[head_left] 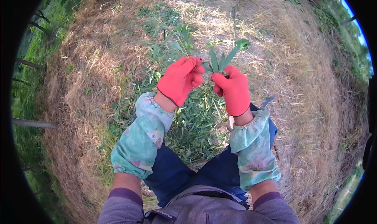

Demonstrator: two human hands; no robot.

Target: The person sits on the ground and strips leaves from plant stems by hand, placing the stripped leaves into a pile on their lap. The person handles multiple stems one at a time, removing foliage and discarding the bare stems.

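My left hand (178, 82), in a red glove, is closed with thumb and fingers pinched on a thin plant stem (181, 43) that slants up and away to the left. Close by on the right, my right hand (234, 91), gloved the same way, pinches a small bunch of long, narrow green leaves (222, 61) that fan upward. The two hands are apart, at about the same height. Below them, between my legs, lies a loose heap of cut green leaves (198, 128). The stem's lower end is hidden by my left fingers.
Leafy green stalks (163, 41) lie on the ground beyond my left hand. A broad green leaf (242, 43) is just past my right hand. Dry straw-coloured grass (86, 82) covers the ground around. Thin tree trunks (34, 123) stand at the left edge.
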